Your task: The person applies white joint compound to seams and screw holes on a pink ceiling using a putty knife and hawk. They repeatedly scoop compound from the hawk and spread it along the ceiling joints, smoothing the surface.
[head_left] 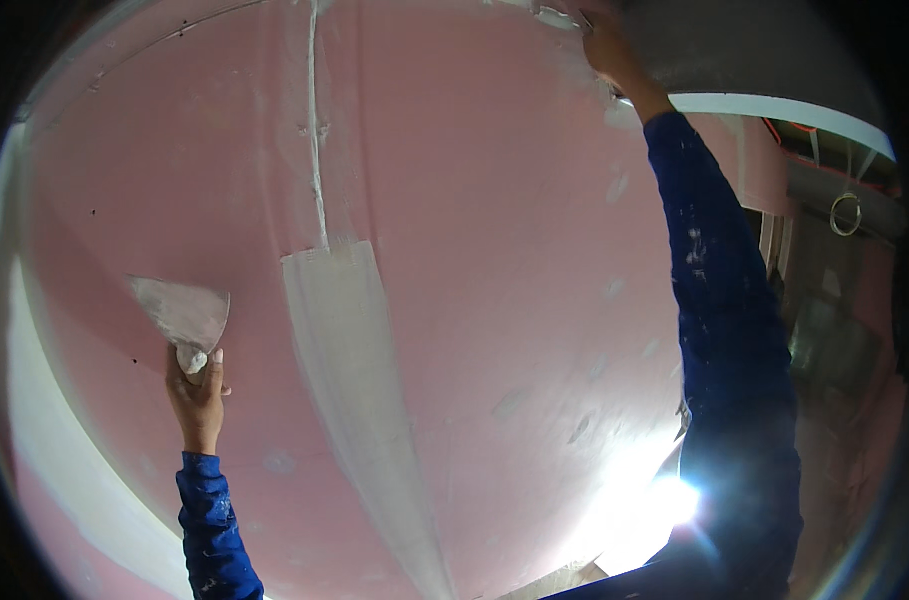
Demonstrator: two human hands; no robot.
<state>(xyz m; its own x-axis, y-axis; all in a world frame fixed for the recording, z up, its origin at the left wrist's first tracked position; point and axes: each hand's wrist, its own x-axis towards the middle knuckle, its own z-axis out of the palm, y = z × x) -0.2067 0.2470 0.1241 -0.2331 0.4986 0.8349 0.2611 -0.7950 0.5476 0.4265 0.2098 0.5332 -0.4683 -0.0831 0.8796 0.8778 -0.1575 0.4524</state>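
1. I judge the step in hand to be filling and smoothing joints on the pink board (pixel 475 190), with the right hand (pixel 615 55) working high at its edge.
2. My left hand (pixel 200 405) grips the knife (pixel 187 310) near the base of its blade, fingers and thumb closed around it. The knife is out to the left, blade upward, apart from the pale strip (pixel 345 340).
3. The right hand's fingers look bent, close to white filler (pixel 557 17) along the board's top edge; I cannot tell whether they pinch a tool.
4. As I see it, the next move calls for a steady right wrist at that edge, with the loaded knife kept level enough to hold its paste.
5. The blade is a broad fan, thin and smeared greyish white; a soft-looking white lump (pixel 197 362) sits by the thumb (filler, I suspect).
6. The board looks matte, with faint grey patches. A narrow, raised white seam (pixel 317 130) runs down into the smooth, chalky strip, whose top end is squared off.
7. Dried-looking white flecks spot the blue sleeve (pixel 715 300), and lamp glare (pixel 680 500) washes out the texture nearby.
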